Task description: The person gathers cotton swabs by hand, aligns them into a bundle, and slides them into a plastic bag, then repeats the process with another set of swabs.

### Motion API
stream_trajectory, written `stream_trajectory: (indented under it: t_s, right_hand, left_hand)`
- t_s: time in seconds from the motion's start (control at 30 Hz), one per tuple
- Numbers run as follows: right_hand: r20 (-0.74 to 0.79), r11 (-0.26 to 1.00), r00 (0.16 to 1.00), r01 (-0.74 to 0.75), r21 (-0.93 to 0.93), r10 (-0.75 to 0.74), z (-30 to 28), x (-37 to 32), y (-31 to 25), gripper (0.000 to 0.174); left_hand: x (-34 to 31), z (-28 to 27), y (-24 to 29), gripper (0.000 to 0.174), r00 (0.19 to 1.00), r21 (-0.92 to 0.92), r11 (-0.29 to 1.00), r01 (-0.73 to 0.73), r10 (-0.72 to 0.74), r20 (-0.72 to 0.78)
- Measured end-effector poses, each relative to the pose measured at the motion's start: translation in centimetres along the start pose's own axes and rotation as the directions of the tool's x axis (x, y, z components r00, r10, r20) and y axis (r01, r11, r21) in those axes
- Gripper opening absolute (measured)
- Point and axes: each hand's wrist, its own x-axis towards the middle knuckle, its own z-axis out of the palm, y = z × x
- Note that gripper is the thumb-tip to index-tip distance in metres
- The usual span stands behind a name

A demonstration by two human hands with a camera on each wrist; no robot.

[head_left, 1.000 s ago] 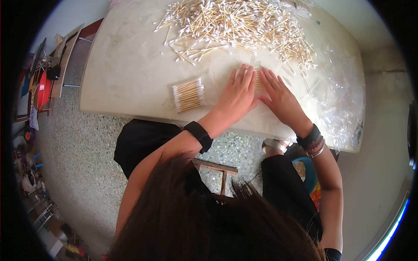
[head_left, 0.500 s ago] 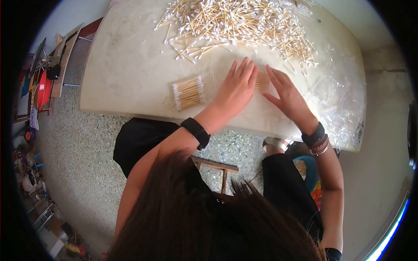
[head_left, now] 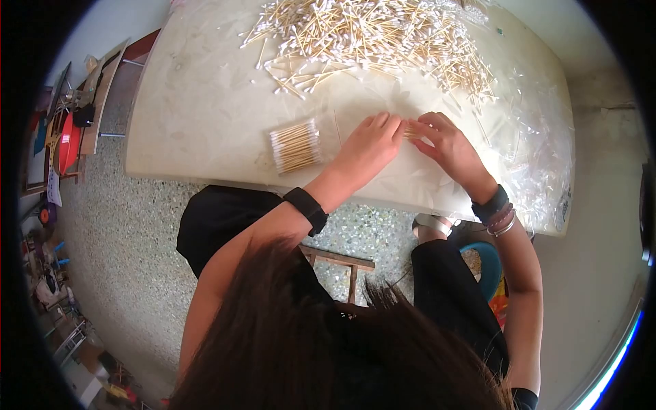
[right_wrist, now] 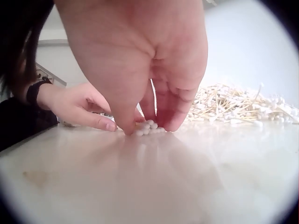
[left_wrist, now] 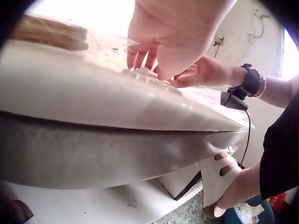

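Observation:
A small bundle of cotton swabs [head_left: 410,131] lies on the white table [head_left: 205,116], between my two hands. My left hand [head_left: 391,130] curls its fingers against the bundle's left end. My right hand [head_left: 422,130] pinches the right end. In the right wrist view the right hand's fingers [right_wrist: 175,109] come down round the white swab tips [right_wrist: 148,127], and the left hand [right_wrist: 105,122] touches them from the other side. In the left wrist view the left hand [left_wrist: 147,63] and the right hand [left_wrist: 180,79] meet over the tabletop.
A finished pack of swabs [head_left: 295,145] lies to the left of my hands. A big loose pile of swabs [head_left: 369,34] covers the far side of the table. Clear plastic bags [head_left: 540,157] lie at the right edge. A stool [head_left: 338,263] stands below.
Both hands lay flat with straight fingers over the bundle. Their fingers have since curled in and now grip the bundle's two ends.

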Motion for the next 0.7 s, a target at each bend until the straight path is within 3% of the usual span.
stream_trajectory:
  t_s: [0.27, 0.7]
  right_hand:
    - [-0.053, 0.979, 0.983, 0.168, -0.120, -0.175, 0.4, 0.0, 0.1, 0.026]
    - [0.050, 0.975, 0.986, 0.163, -0.154, -0.157, 0.7, 1.1, 0.1, 0.023]
  left_hand:
    - [-0.4, 0.0, 0.4, 0.041, 0.999, 0.035, 0.999, 0.007, -0.005, -0.046]
    - [-0.6, 0.5, 0.2, 0.040, 0.993, -0.202, 0.978, 0.044, -0.065, -0.097]
